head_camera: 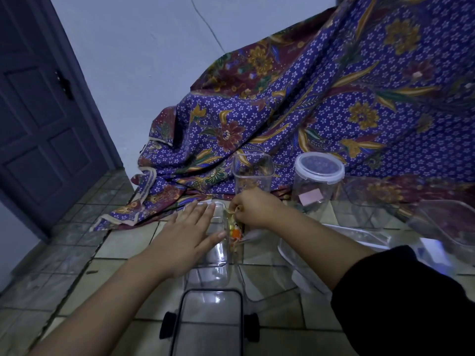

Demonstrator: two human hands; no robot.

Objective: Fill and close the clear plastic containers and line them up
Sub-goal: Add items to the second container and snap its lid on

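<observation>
A purple batik cloth (321,104) patterned with white flowers and gold-and-maroon blooms drapes down from the far right to a tiled floor (64,273), with a pale wall (144,60) behind it and a dark panelled door (41,111) at far left. On the floor a person works among clear plastic containers. The one being filled, a tall clear container (217,242), lies between the two forearms near the middle of the scene, and its blurred outline does not show how it stands. The left hand (191,227) rests flat on its left side, fingers (205,210) spread straight and gripping nothing. The right hand (253,208), on an arm in a black sleeve (401,299), is curled at the container's far right edge, its fingertips pinched onto the top of a small packet (234,233) with orange and yellow contents that hangs down along the container's right side. Beyond the hands an open square container (253,173) stands upright against the cloth, and to its right stands a round jar (317,181) closed with a white-rimmed lid and bearing a pale pink label. At near centre lies a clear lid with a dark frame and black side clips (210,327). To the right, more clear tubs and lids (359,235) overlap; their shapes are hard to separate.
</observation>
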